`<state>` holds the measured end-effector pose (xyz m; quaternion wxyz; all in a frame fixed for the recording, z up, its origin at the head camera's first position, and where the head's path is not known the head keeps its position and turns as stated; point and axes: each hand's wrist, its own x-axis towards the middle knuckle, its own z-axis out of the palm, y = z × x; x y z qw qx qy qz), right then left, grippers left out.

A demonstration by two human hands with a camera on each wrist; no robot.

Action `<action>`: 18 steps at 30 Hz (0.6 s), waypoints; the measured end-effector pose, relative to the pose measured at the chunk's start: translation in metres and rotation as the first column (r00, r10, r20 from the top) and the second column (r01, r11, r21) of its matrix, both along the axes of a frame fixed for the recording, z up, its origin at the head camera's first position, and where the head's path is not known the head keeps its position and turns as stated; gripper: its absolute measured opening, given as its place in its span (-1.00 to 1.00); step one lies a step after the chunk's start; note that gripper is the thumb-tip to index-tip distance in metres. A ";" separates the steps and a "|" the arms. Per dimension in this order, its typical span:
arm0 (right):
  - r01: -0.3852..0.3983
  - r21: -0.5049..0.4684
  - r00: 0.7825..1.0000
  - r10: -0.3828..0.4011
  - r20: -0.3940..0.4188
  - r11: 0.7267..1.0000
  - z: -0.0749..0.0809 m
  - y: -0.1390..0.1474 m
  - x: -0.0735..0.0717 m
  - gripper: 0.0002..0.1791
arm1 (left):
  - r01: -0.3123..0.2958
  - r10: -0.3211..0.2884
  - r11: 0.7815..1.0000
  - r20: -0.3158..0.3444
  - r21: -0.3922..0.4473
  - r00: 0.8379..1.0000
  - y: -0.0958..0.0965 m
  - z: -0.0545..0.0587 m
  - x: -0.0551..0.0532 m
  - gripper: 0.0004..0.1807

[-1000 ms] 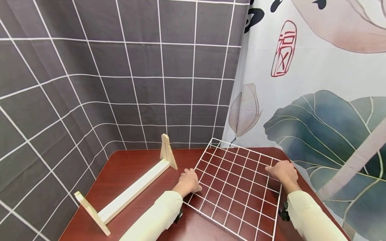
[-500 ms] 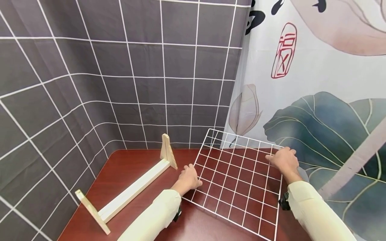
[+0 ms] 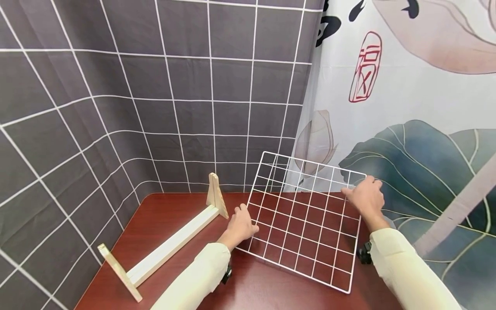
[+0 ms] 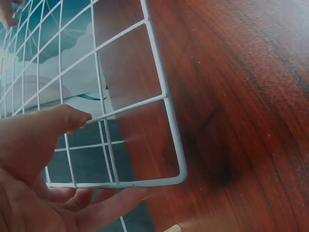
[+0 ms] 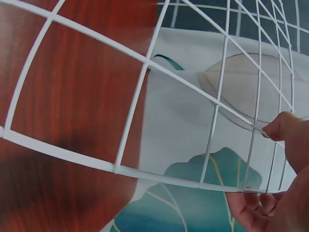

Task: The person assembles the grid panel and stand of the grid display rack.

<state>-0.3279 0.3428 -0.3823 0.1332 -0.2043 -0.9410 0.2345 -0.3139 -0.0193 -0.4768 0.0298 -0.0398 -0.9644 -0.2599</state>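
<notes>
One left grip [image 3: 239, 226] and one right grip [image 3: 366, 199] pinch a wire grid [image 3: 305, 221] (white, tilted).

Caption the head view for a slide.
Left hand and right hand grip a tilted white wire grid beside a wooden frame.

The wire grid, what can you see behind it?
In the head view, the red table, gray checked curtain and white flowered curtain show through the wire grid. Whatever lies directly behind the left hand and right hand is covered.
</notes>
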 end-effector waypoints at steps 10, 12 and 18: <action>-0.016 -0.010 0.993 0.014 -0.119 1.000 0.020 -0.005 -0.003 0.13 | -0.045 0.048 0.998 -0.074 0.052 0.996 -0.001 0.002 -0.009 -0.19; -0.020 -0.013 0.987 0.018 -0.158 1.000 0.023 -0.006 -0.004 0.12 | -0.054 0.060 0.996 -0.081 0.069 0.995 -0.001 0.004 -0.010 -0.18; -0.021 -0.034 0.966 0.012 -0.259 0.999 0.031 -0.013 -0.004 0.07 | -0.071 0.087 0.990 -0.135 0.119 0.987 -0.001 0.009 -0.009 -0.20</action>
